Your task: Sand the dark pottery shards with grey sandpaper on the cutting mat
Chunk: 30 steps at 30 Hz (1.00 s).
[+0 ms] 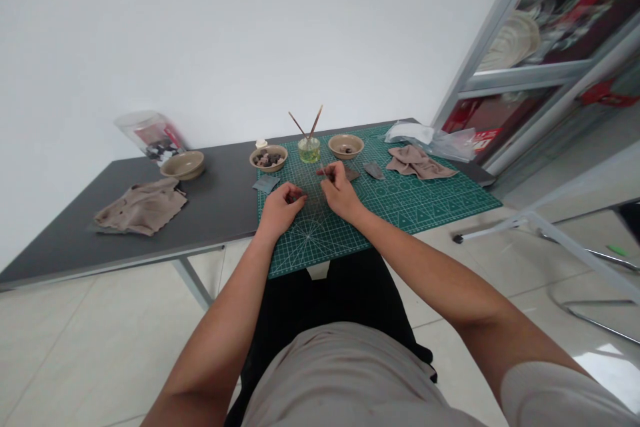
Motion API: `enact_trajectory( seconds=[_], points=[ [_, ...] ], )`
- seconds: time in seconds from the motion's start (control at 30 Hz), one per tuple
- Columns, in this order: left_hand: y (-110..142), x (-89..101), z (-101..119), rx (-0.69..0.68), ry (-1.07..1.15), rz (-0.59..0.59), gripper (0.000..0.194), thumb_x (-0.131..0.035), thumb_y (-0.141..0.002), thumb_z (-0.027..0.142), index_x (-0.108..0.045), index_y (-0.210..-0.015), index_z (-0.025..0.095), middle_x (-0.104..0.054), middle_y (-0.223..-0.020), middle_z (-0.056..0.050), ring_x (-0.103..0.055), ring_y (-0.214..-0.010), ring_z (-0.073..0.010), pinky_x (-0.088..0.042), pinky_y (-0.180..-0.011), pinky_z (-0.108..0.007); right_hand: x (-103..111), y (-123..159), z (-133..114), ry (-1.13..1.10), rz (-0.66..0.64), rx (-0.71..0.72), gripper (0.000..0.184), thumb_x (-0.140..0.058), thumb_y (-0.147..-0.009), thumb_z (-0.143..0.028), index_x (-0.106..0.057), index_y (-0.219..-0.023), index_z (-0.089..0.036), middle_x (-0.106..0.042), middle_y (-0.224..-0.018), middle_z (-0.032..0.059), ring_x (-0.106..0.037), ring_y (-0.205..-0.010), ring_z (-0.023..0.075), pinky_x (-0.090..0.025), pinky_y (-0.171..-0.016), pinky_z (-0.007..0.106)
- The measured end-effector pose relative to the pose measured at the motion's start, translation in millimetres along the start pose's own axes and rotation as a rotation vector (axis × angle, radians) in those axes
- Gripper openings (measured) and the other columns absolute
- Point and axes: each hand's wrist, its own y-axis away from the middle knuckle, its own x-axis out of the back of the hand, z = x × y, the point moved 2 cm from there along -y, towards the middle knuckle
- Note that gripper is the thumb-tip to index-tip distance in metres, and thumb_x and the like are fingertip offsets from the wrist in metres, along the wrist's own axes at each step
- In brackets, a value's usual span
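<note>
A glass jar point(309, 151) stands between two bowls point(269, 159).

The head-worn camera is looking forward and down from above the person's chest point(340, 373), facing the table point(210, 210) and cutting mat point(430, 210), with the left hand point(280, 209) and right hand point(340, 191) mid-frame.

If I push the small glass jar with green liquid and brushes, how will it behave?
The small clear glass jar is probably heavy for its size, holding liquid. The two long thin brushes leaning out may make it tip. Smooth glass likely feels slippery.
</note>
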Motion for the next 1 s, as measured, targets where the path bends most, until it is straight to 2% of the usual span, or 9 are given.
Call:
enact_trajectory(
  seconds=[0.1,0.17,0.27,0.4,0.5,0.6,0.8,1.0],
  points=[
    [1,-0.2,1,-0.001,0.013,-0.011,0.012,-0.066,-0.077,0.031,-0.062,-0.082,0.021,-0.059,-0.071,0.003,-0.052,-0.066,-0.0138,-0.039,-0.064,-0.027,-11,-1,-3,-0.102,-0.083,-0.085,0.028,-0.058,-0.080,-0.029,-0.043,-0.104,-0.025,-0.056,-0.098,0.0010,-0.054,-0.088,0.0170,-0.046,-0.086,0.033],
    [2,0.4,2,-0.010,0.016,-0.010,0.013,-0.065,-0.077,0.032,-0.061,-0.081,0.021,-0.059,-0.071,0.003,-0.051,-0.066,-0.0136,-0.039,-0.064,-0.027,-17,-1,-4,-0.230,-0.130,-0.154,0.029,-0.061,-0.082,-0.038,-0.048,-0.104,-0.024,-0.057,-0.097,0.0006,-0.054,-0.089,0.0165,-0.047,-0.085,0.032],
    [3,1.9,6,-0.031,0.007,0.006,0.012,-0.064,-0.076,0.031,-0.059,-0.078,0.020,-0.057,-0.070,0.004,-0.050,-0.065,-0.0133,-0.038,-0.064,-0.027,-22,-3,-1,-0.356,-0.127,-0.229,0.033,-0.065,-0.082,-0.049,-0.053,-0.097,-0.022,-0.060,-0.095,0.0009,-0.056,-0.090,0.0162,-0.048,-0.084,0.031],
    [3,3.2,10,-0.011,0.063,-0.005,0.010,-0.064,-0.073,0.028,-0.056,-0.074,0.021,-0.053,-0.065,0.005,-0.048,-0.063,-0.0126,-0.039,-0.062,-0.026,-24,-3,5,-0.366,-0.124,-0.259,0.046,-0.082,-0.066,-0.046,-0.052,-0.094,-0.023,-0.061,-0.091,-0.0008,-0.057,-0.083,0.0153,-0.049,-0.074,0.029],
    [3,3.5,11,0.005,0.096,-0.018,0.010,-0.064,-0.072,0.028,-0.057,-0.073,0.021,-0.056,-0.065,0.005,-0.050,-0.063,-0.0126,-0.040,-0.063,-0.026,-24,-2,5,-0.471,-0.128,-0.312,0.061,-0.086,-0.059,-0.044,-0.049,-0.103,-0.025,-0.062,-0.087,-0.0031,-0.059,-0.075,0.0145,-0.049,-0.068,0.029],
    [5,4.2,9,-0.004,0.040,0.007,0.009,-0.064,-0.071,0.026,-0.058,-0.069,0.021,-0.056,-0.063,0.005,-0.050,-0.062,-0.0123,-0.040,-0.063,-0.026,-25,-1,3,-0.552,-0.136,-0.384,0.075,-0.091,-0.052,-0.040,-0.048,-0.112,-0.025,-0.067,-0.088,-0.0024,-0.062,-0.074,0.0153,-0.051,-0.066,0.029],
    [9,6.8,10,0.003,-0.063,0.089,0.008,-0.063,-0.071,0.020,-0.058,-0.065,0.021,-0.058,-0.062,0.005,-0.051,-0.061,-0.0126,-0.042,-0.065,-0.027,-27,-2,-3,-0.467,-0.216,-0.397,0.048,-0.091,-0.056,-0.043,-0.063,-0.086,-0.017,-0.068,-0.081,0.0006,-0.060,-0.067,0.0136,-0.048,-0.058,0.027],
    [11,7.0,10,-0.032,-0.066,0.084,0.008,-0.066,-0.075,0.028,-0.069,-0.072,0.021,-0.065,-0.067,0.003,-0.056,-0.064,-0.0133,-0.045,-0.067,-0.027,-22,0,-2,-0.582,-0.216,-0.500,0.050,-0.096,-0.047,-0.043,-0.066,-0.077,-0.016,-0.069,-0.071,0.0004,-0.061,-0.062,0.0139,-0.052,-0.060,0.028]
  ],
)
